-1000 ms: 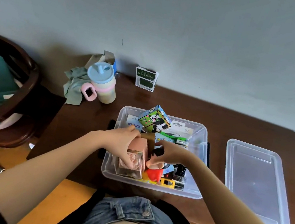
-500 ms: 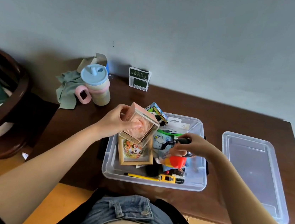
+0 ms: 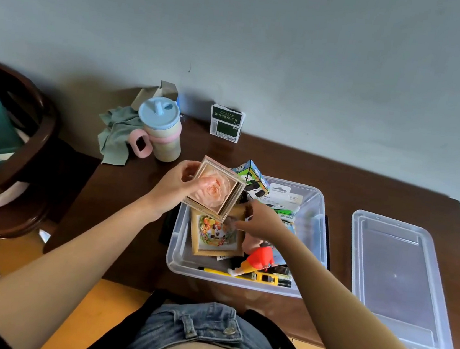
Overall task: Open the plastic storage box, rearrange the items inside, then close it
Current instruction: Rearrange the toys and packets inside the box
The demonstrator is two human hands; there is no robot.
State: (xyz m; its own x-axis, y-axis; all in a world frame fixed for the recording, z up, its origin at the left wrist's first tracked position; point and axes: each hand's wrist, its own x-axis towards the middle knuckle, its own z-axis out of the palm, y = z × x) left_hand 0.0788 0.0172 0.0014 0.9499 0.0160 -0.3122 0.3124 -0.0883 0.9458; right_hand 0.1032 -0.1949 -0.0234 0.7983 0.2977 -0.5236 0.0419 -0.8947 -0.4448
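Note:
The clear plastic storage box (image 3: 320, 214) stands open on the brown table, its lid (image 3: 401, 282) lying flat to the right. My left hand (image 3: 173, 187) grips a clear case with a pink rose (image 3: 215, 191) above the box's left end. My right hand (image 3: 262, 221) pinches the upper right corner of a wooden picture frame (image 3: 215, 237) that leans inside the box. A red-shirted toy figure (image 3: 258, 260) lies beside the frame, and a yellow utility knife (image 3: 265, 278) runs along the near wall. A panda cube (image 3: 251, 177) and carded packs (image 3: 283, 202) fill the far end.
A blue-lidded cup with a pink handle (image 3: 160, 129), a green cloth (image 3: 114, 138) and a green-and-white carton (image 3: 226, 124) stand at the table's back by the wall. A dark wooden chair (image 3: 29, 146) is at the left. The table's near edge is close to my lap.
My left hand lifted the rose case out of the box and turned it face-up. My right hand let go of the red figure, which now lies in the box, and moved to the frame.

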